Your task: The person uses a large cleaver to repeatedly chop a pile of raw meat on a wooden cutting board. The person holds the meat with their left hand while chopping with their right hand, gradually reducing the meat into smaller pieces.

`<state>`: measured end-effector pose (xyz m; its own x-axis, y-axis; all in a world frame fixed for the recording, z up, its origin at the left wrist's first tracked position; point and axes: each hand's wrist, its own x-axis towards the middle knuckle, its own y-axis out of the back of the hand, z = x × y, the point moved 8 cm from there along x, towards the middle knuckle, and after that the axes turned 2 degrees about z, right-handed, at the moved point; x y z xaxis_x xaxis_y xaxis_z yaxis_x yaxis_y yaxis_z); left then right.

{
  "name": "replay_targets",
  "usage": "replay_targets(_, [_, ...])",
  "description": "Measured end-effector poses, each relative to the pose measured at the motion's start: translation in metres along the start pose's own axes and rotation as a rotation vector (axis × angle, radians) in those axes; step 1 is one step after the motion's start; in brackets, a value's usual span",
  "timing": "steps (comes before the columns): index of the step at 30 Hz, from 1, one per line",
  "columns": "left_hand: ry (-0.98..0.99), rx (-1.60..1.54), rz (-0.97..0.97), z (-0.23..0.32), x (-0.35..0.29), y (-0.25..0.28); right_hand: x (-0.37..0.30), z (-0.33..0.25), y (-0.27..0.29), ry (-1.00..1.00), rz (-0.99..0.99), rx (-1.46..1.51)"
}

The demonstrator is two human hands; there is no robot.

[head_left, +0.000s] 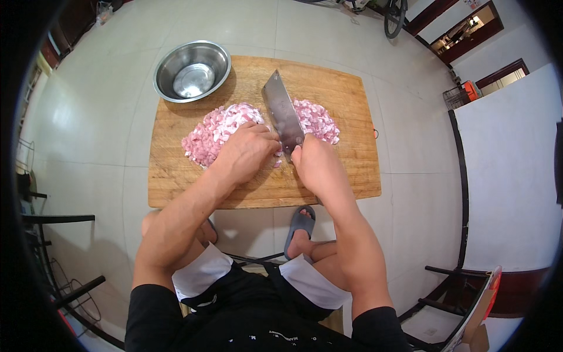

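Observation:
In my right hand (316, 161) is the handle of a broad cleaver (282, 111), my fingers wrapped round it. The blade stands over the middle of a wooden chopping board (193, 190), its tip pointing away from me. Just left of the blade, my left hand (249, 151) presses curled fingers onto the near edge of a pile of diced pink and white meat (214, 129); what lies under the fingertips is hidden. A second, smaller pile of diced meat (316, 121) sits to the right of the blade. A few scraps lie by the cleaver's heel.
A metal bowl (193, 71) with nothing in it rests at the board's far left corner. Pale floor tiles (99, 138) surround the board. Black metal frames stand at left and lower right. At the far right are a white panel (510, 176) and a bicycle wheel (394, 17).

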<state>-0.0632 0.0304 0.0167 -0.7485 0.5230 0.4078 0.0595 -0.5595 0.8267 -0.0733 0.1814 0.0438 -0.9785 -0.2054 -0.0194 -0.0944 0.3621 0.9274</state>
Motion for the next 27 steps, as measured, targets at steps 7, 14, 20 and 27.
replay_targets(7, [-0.055, -0.01, -0.075, 0.005, -0.001, 0.002, 0.012, 0.061, -0.028, -0.311, -0.277, 0.778])
replay_targets(14, [-0.085, -0.017, -0.056, 0.011, -0.007, 0.011, 0.006, 0.077, 0.002, -0.37, -0.162, 0.676])
replay_targets(20, [0.0, -0.013, -0.001, 0.008, -0.007, 0.012, -0.031, 0.031, 0.046, -0.121, -0.025, 0.177])
replay_targets(27, [0.025, 0.013, 0.008, 0.006, -0.007, 0.004, -0.075, 0.006, 0.052, -0.101, -0.141, 0.031])
